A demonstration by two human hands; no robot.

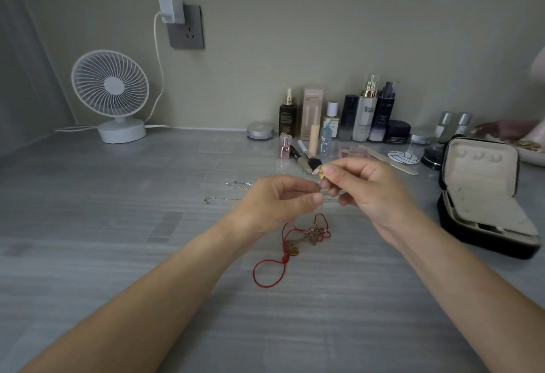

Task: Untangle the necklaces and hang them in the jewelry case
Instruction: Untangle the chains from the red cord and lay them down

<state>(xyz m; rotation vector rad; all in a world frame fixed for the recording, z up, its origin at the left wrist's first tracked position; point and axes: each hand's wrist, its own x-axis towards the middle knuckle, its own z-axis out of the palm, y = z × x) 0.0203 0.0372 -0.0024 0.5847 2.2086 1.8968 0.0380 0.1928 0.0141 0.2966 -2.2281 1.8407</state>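
Observation:
Above the grey desk my left hand [280, 200] and my right hand [364, 188] meet fingertip to fingertip, both pinching a thin silver chain [331, 199]. The right thumb and forefinger also hold a small gold pendant [320, 172]. Two loose chain ends [224, 198] trail left on the desk. Below the hands lies a red cord necklace [269, 266] with a metallic charm cluster [314, 234] and a heart-shaped pendant [292, 247]. The black jewelry case [483, 195] stands open at the right, its beige lid upright with hooks along the top.
Along the back wall stand cosmetic bottles [365, 116], a pink perfume bottle [285, 146], makeup brushes [303, 156], compacts and a nail file. A white desk fan [113, 95] sits at the back left, its cable running to a wall socket [185, 27].

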